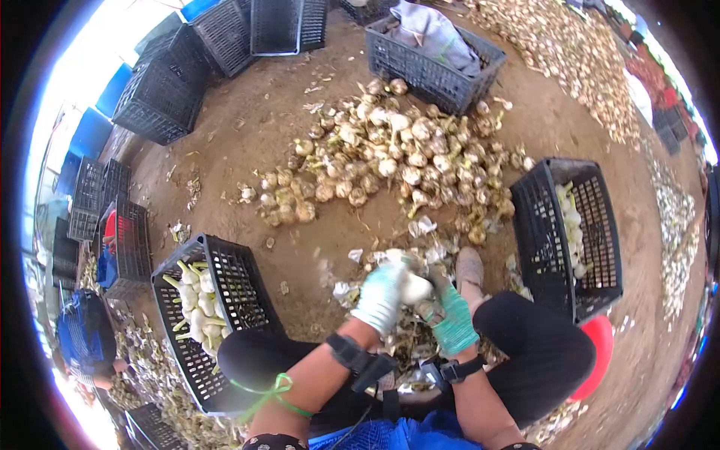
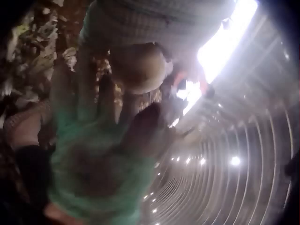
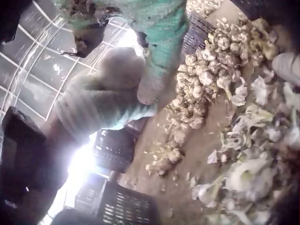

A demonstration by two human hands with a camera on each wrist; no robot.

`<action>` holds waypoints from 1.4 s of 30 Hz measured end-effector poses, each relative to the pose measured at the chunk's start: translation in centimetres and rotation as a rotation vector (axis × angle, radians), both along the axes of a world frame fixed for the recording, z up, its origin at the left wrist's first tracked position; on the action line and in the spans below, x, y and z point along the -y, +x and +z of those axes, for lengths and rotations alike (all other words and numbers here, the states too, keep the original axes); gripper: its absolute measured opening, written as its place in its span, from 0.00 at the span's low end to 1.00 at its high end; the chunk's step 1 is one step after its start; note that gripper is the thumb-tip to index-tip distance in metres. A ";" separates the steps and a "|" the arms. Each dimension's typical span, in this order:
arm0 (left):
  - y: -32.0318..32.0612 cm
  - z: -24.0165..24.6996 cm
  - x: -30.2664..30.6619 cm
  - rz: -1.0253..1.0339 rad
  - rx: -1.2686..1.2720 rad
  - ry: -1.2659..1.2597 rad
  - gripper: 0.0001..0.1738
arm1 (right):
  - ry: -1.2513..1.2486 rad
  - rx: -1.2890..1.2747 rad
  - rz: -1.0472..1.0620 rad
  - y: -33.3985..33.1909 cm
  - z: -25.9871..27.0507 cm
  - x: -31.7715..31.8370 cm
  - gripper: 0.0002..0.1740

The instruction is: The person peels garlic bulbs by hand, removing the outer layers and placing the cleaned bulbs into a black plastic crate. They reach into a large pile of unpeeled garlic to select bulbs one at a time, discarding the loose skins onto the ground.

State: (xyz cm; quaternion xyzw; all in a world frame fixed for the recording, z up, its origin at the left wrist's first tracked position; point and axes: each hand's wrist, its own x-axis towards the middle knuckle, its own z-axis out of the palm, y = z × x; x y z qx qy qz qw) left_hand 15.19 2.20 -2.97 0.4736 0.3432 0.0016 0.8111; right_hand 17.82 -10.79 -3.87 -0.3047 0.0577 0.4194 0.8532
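My left hand [image 1: 379, 296], in a pale green-striped knit glove, holds a white garlic bulb [image 1: 415, 289] in front of my lap. The gloved right hand [image 1: 452, 311] is close on the bulb's other side, its fingertips and thumb soiled brown. In the left wrist view, the right palm [image 2: 93, 164] faces the camera with fingers fairly straight, just under the bulb [image 2: 140, 68]. The right wrist view shows the blurred bulb [image 3: 124, 65] above the left hand [image 3: 98, 103], beside the right hand's thumb [image 3: 152, 89]. Loose garlic skins [image 1: 424, 225] litter the ground below.
A heap of unpeeled garlic [image 1: 405, 150] lies ahead. Crates with cleaned garlic stand at left [image 1: 247, 289] and right [image 1: 532, 240]. Another crate [image 1: 427, 71] holds cloth; further black crates [image 1: 161, 90] stand at the back left. A person [image 1: 82, 330] sits far left.
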 end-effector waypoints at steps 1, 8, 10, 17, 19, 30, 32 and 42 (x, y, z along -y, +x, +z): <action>0.9 -0.5 0.6 -0.244 -0.037 0.421 0.16 | -0.292 0.103 -0.073 0.9 1.9 -1.1 0.19; 5.3 -3.6 -12.3 -0.045 -0.134 0.887 0.22 | 1.028 -0.438 -0.725 12.1 1.1 8.3 0.28; 4.5 -5.8 -19.1 0.337 -0.350 0.780 0.26 | 0.074 0.180 -0.848 12.9 1.9 8.5 0.30; -1.9 -17.2 -38.1 0.594 -0.889 0.861 0.48 | -0.314 0.076 -0.354 8.9 -9.7 5.4 0.13; -1.4 -17.8 -41.1 0.481 -0.821 0.906 0.51 | -0.884 -0.015 -0.248 7.9 -7.7 -1.4 0.12; 1.8 -20.7 -45.3 0.172 -0.976 1.003 0.42 | -1.072 -0.023 0.028 4.8 -12.4 -4.8 0.09; 1.8 -20.3 -44.6 0.158 -1.012 0.988 0.39 | -0.966 -0.130 0.030 4.9 -12.3 -5.8 0.09; 3.5 -19.4 -27.3 0.314 -0.616 0.501 0.28 | -0.867 -0.089 0.001 4.4 -10.0 -7.4 0.10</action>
